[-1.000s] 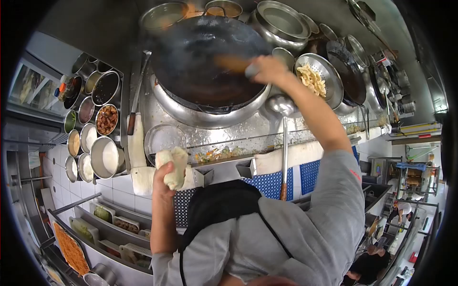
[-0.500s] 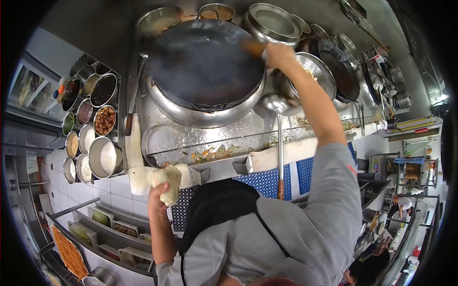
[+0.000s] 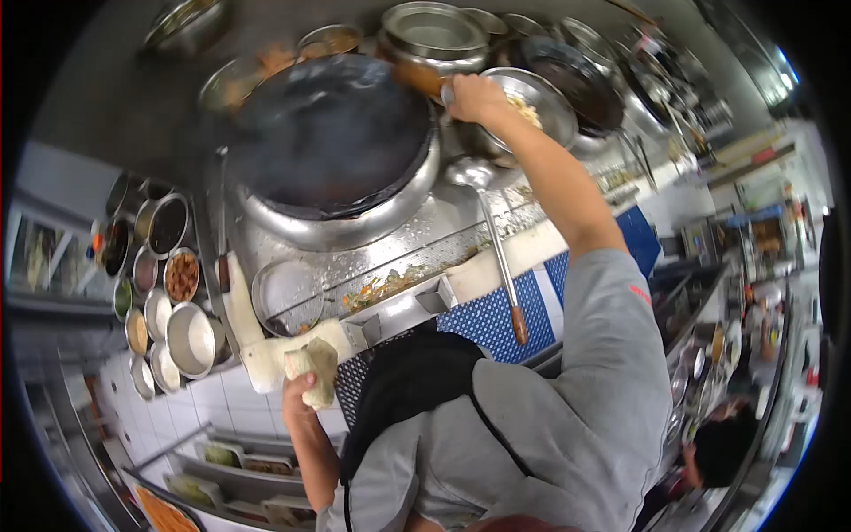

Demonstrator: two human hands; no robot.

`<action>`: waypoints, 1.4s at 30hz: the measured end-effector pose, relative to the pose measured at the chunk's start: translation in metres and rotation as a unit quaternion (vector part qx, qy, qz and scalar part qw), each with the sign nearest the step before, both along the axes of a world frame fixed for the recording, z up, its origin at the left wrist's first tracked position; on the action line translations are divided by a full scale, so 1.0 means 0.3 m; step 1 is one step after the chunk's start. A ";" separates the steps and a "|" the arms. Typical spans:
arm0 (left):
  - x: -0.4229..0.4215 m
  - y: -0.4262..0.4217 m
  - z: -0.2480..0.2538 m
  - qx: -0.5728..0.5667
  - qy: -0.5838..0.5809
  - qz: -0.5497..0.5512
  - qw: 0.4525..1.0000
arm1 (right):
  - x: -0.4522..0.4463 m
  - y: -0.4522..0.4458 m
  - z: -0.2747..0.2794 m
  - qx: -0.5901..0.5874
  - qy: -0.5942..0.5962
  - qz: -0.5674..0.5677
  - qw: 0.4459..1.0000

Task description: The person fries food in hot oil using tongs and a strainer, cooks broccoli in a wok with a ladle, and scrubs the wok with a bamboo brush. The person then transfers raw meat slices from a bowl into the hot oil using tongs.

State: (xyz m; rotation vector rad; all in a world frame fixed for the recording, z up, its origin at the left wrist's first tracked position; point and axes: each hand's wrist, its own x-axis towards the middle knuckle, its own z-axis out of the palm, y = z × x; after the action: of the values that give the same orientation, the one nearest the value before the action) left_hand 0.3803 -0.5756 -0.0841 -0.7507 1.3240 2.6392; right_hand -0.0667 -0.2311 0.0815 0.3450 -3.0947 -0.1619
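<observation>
Wrapped round the handle of a brown brush-like tool (image 3: 420, 81), my right hand (image 3: 476, 98) is at the upper right rim of a large dark wok (image 3: 328, 142). Haze hangs over the wok, whose inside looks dark. My left hand (image 3: 300, 395) grips a folded pale cloth (image 3: 312, 372) near the counter's front edge. Close to that cloth is a round, shallow strainer-like pan (image 3: 288, 297). A steel ladle (image 3: 472, 172) lies to the right of the wok, its wooden-ended handle pointing toward my body.
Beyond my right hand stands a perforated bowl (image 3: 545, 105) with pale food. Metal containers, one of brown chunks (image 3: 182, 277), cluster at the left. A long-handled tool (image 3: 222, 217) lies left of the wok. Another person (image 3: 722, 443) is at the lower right.
The view has turned and shifted. My right hand has moved with the brown tool from over the wok's middle to its upper right rim. My left hand still holds the cloth, lower than before.
</observation>
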 end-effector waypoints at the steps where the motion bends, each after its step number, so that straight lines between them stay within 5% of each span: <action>1: -0.006 0.001 -0.005 0.001 0.003 -0.010 1.000 | 0.043 0.029 0.026 -0.127 0.026 -0.048 0.990; 7: -0.105 0.048 -0.005 0.019 0.001 -0.147 0.989 | 0.609 0.081 -0.426 -0.583 0.048 -0.079 0.807; 8: -0.128 0.073 0.029 0.023 -0.002 -0.167 0.986 | 0.731 0.060 -0.559 -0.548 0.182 -0.050 0.815; 10: -0.170 0.091 0.023 0.031 0.001 -0.217 0.976 | 0.965 -0.019 -0.468 -0.513 -0.040 -0.280 0.810; 16: -0.264 0.213 0.122 0.063 -0.013 -0.295 0.953 | 0.990 0.180 -0.677 -0.370 -0.042 -0.132 0.919; 19: -0.277 0.269 0.150 0.109 -0.007 -0.355 0.928 | 0.956 0.373 -0.437 -0.443 0.303 -0.228 0.812; 21: -0.270 0.346 0.141 0.121 0.017 -0.354 0.927 | 0.900 0.522 -0.370 -0.418 0.361 -0.233 0.800; 23: -0.265 0.439 0.128 0.127 0.022 -0.360 0.924 | 0.799 0.627 -0.364 -0.540 0.189 -0.271 0.774; 26: -0.256 0.594 0.130 0.120 0.007 -0.362 0.924 | 0.622 0.653 -0.331 -0.835 -0.082 -0.336 0.429; 29: -0.254 0.755 0.153 0.115 -0.006 -0.369 0.922 | 0.474 0.682 -0.338 -0.885 -0.260 -0.282 0.264; 32: -0.252 0.902 0.195 0.052 0.007 -0.363 0.930 | 0.432 0.698 -0.371 -0.886 -0.277 -0.216 0.303; 37: -0.268 0.956 0.247 -0.027 -0.038 -0.354 0.934 | 0.655 0.836 -0.217 -0.904 -0.274 -0.237 0.226; 39: -0.325 0.937 0.144 -0.014 -0.024 -0.391 0.920 | 0.784 0.918 -0.199 -0.926 -0.253 -0.208 0.186; 42: -0.409 0.998 0.143 -0.001 -0.063 -0.442 0.895 | 1.018 1.032 -0.123 -0.941 -0.171 -0.216 0.196</action>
State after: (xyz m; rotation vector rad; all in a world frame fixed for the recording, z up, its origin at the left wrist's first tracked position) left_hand 0.2576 -0.2763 -0.0413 -0.2058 1.2237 1.8206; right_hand 0.2386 0.0786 0.0445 -0.6417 -0.8899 3.1029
